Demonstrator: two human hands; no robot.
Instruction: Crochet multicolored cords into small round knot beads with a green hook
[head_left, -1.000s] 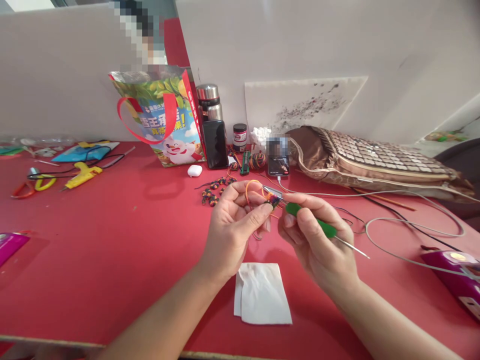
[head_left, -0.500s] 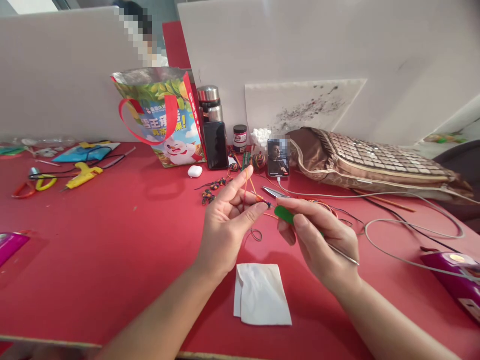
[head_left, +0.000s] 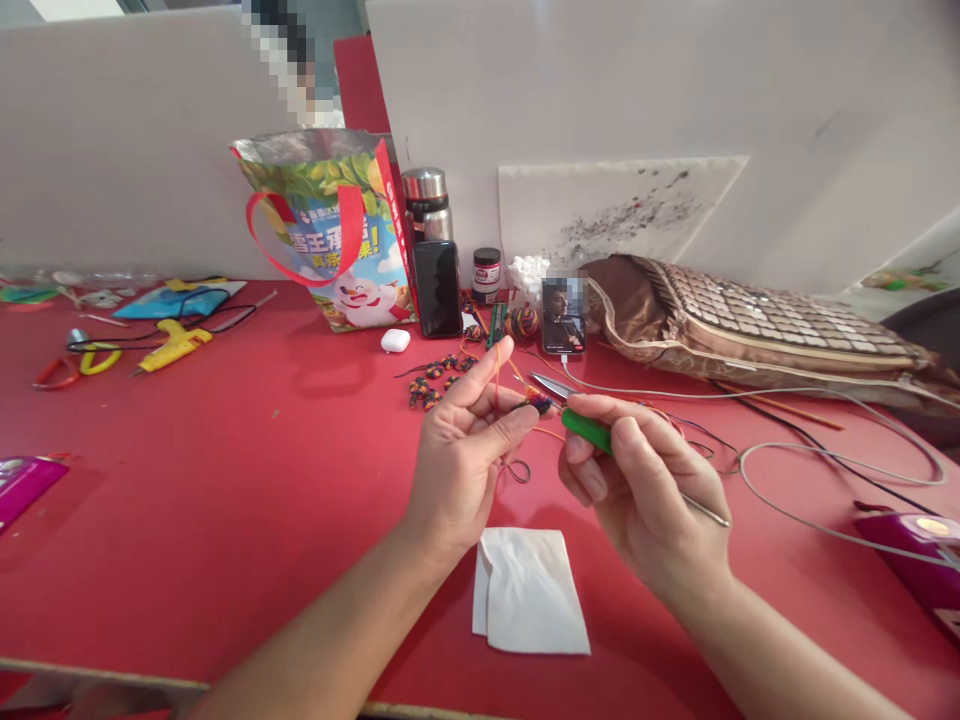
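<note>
My left hand [head_left: 469, 450] pinches a small dark multicoloured crochet piece [head_left: 538, 400] between thumb and fingers. Orange-red yarn [head_left: 498, 375] runs over its raised index finger. In my right hand [head_left: 649, 470] is a crochet hook with a green grip [head_left: 587, 430]; its metal shaft sticks out behind the hand. The hook's front end meets the crochet piece, though its tip is too small to make out. A loose loop of yarn [head_left: 517, 471] hangs below the left hand. Just beyond the hands lie scissors [head_left: 550, 385] and a string of dark, colourful crocheted bits [head_left: 426, 385].
A folded white tissue [head_left: 534, 590] lies on the red table [head_left: 225, 520] before me. Behind stand a carrier bag [head_left: 334, 240], a dark phone [head_left: 439, 290], a lit phone [head_left: 563, 318] and a yarn ball [head_left: 523, 322]. A white cable [head_left: 675, 388] crosses rightward. A yellow glue gun [head_left: 176, 345] lies left.
My right hand has brought the hook up against the crochet piece, where a small gap showed before. The view has shifted slightly, so everything sits a little further right.
</note>
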